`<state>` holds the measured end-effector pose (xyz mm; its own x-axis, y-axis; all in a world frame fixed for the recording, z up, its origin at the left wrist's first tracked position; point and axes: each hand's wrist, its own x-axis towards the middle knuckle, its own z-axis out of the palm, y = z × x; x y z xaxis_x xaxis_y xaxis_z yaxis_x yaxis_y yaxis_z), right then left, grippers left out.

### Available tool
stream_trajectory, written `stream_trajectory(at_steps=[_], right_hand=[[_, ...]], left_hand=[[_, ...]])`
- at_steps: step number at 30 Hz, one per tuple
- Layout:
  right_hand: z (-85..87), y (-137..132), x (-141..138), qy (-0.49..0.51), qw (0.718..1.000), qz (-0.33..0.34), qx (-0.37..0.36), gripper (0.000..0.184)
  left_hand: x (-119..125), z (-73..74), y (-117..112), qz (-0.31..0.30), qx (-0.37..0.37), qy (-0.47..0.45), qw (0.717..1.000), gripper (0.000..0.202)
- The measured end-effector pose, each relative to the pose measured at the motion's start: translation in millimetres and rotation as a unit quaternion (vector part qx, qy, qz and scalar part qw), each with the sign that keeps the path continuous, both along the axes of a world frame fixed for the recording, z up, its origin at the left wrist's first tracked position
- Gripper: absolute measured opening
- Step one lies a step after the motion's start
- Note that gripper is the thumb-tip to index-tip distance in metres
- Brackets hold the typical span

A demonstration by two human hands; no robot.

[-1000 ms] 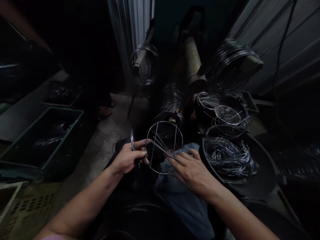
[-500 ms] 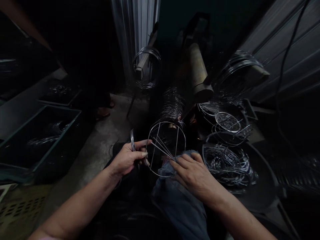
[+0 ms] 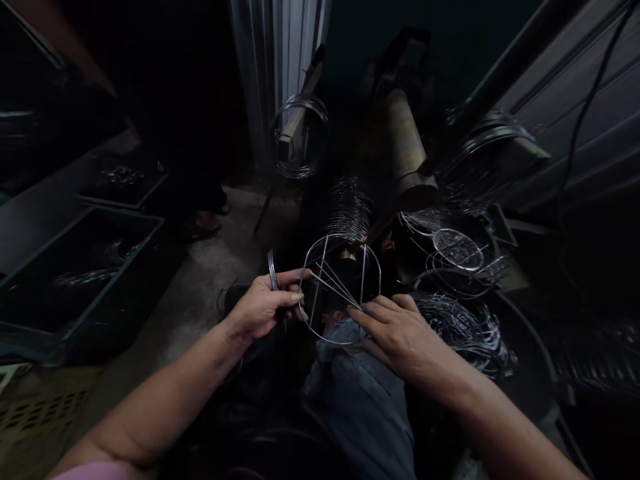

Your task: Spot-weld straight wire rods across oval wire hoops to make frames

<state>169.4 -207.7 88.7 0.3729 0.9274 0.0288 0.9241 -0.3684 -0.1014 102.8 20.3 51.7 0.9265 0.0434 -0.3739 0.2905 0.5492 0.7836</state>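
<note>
A round wire ring with two straight crossbars (image 3: 363,273) stands upright above my lap. My left hand (image 3: 257,307) pinches its left edge between thumb and fingers. A bundle of small wire rings (image 3: 273,270) hangs around the fingers of that hand. Several thin straight wire rods (image 3: 336,287) fan out across the frame's opening. Their lower right ends are in the closed fingers of my right hand (image 3: 397,333), at the frame's right side. The left index finger reaches toward the rods' far ends; whether it touches them I cannot tell.
Behind the ring lies a dark stack of wire rings (image 3: 350,207). Tangled wire pieces (image 3: 465,333) fill a round container at right. A thick metal cylinder (image 3: 410,147) juts forward above. Wire coils (image 3: 300,170) hang on a post. A green-edged bin (image 3: 100,287) stands left, near another person's foot (image 3: 207,220).
The view has shifted slightly, so most things appear a little further right. Both hands still hold the ring and rods, with the right fingers slightly higher against the ring.
</note>
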Motion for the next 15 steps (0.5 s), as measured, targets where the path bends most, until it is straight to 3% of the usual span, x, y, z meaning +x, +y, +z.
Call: stream_trajectory(at_steps=[8,15], right_hand=[[3.0,-2.3,6.3,0.032,0.999,0.019,0.013,0.032],[-11.1,-15.5,4.7,-0.014,0.996,0.046,0.07,0.03]], left_hand=[[-0.7,1.9,-0.4,-0.012,-0.012,-0.005,1.0,0.045],[-4.7,-3.9,-5.5,0.011,-0.046,-0.011,0.999,0.043]])
